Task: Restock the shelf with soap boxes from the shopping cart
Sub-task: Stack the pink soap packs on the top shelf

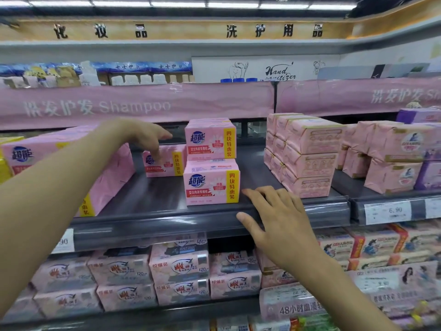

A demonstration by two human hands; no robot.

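Note:
Two pink soap boxes stand stacked at the front of the dark shelf (152, 194), the lower box (211, 186) under the upper box (210, 139). A third pink box (167, 161) sits further back to their left. My left hand (140, 136) reaches over the shelf with relaxed fingers, one fingertip pointing down at the third box. My right hand (274, 213) is spread flat over the shelf's front edge, just right of the lower box, holding nothing. The shopping cart is out of view.
A big pink pack (71, 163) lies at the shelf's left. Stacks of pale pink wrapped soap (307, 151) fill the right side. A pink banner (133, 105) hangs above the shelf. More soap packs (179, 271) fill the shelf below. A price tag (387, 212) is at right.

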